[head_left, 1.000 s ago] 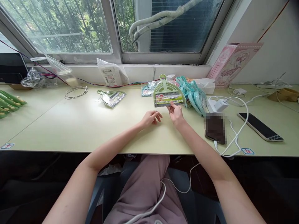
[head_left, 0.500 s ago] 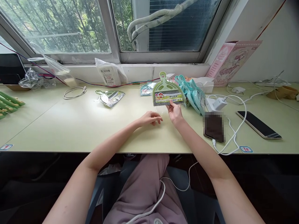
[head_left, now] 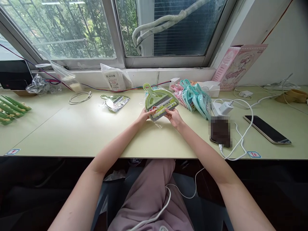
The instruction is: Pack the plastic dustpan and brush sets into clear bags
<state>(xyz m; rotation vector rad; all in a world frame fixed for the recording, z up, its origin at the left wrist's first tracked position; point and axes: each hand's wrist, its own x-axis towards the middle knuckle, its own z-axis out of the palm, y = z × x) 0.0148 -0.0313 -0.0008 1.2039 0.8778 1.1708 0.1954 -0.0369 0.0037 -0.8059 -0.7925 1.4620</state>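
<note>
A green mini dustpan and brush set (head_left: 160, 102) in clear plastic wrap is held up over the table, tilted, its handle toward the upper left. My left hand (head_left: 146, 115) grips its lower left edge. At its lower right edge, my right hand (head_left: 173, 117) pinches it between thumb and fingers. Another wrapped green dustpan set (head_left: 116, 102) lies flat to the left. Turquoise wrapped dustpan sets (head_left: 196, 98) are piled to the right, with pink ones (head_left: 178, 93) beside them.
A white power strip with a charger (head_left: 225, 107), a cabled phone (head_left: 220, 131) and a second phone (head_left: 267, 129) occupy the right side. Green stalk-like items (head_left: 13, 109) lie far left, a coiled cable (head_left: 80, 98) nearer. A pink box (head_left: 239, 67) leans by the wall.
My left hand has risen from the table and taken hold of the dustpan set. The set has moved left and lower, and has tilted. My right hand keeps its grip.
</note>
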